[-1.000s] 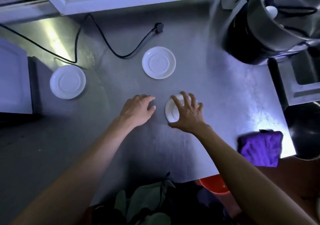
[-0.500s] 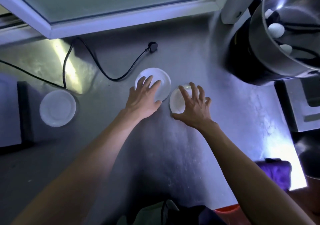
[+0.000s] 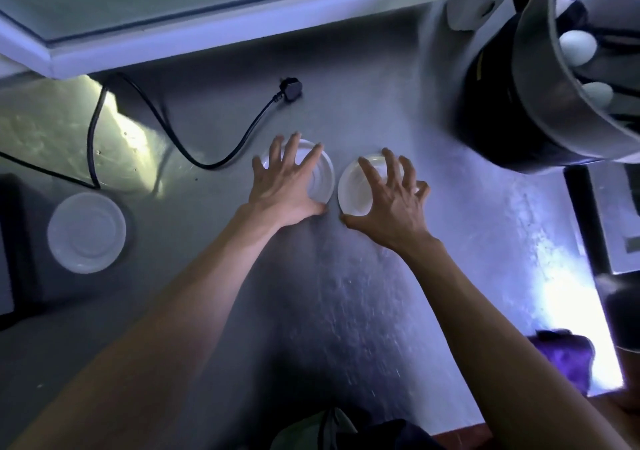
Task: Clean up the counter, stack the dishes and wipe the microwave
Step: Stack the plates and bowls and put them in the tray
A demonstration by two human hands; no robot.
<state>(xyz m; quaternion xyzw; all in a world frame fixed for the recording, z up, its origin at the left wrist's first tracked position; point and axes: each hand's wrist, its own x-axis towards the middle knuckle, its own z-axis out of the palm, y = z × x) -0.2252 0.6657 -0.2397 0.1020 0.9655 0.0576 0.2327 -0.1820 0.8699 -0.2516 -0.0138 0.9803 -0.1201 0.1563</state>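
Head view: 3 white round saucers sit on the grey metal counter (image 3: pixel 363 311). Each is glossy, with a raised rim and a shallow circular well.

The left hand (image 3: pixel 282 190) lies over the middle saucer (image 3: pixel 323 176), fingers spread and nearly straight, thumb at its near edge. The right hand (image 3: pixel 388 203) grips the right saucer (image 3: pixel 353 186), fingers curled over its far rim and thumb at the near rim. These 2 saucers sit just beside each other at the counter's centre. The third saucer (image 3: pixel 86 232) lies well apart at the left, untouched and slightly blurred.

A black power cord (image 3: pixel 221 158) with its plug (image 3: pixel 291 88) lies behind the saucers. A steel pot (image 3: pixel 540 103) holding 2 white eggs (image 3: pixel 577 47) stands at the far right. A purple cloth (image 3: pixel 557 356) lies at the near right edge.

No writing or brand marks are legible.
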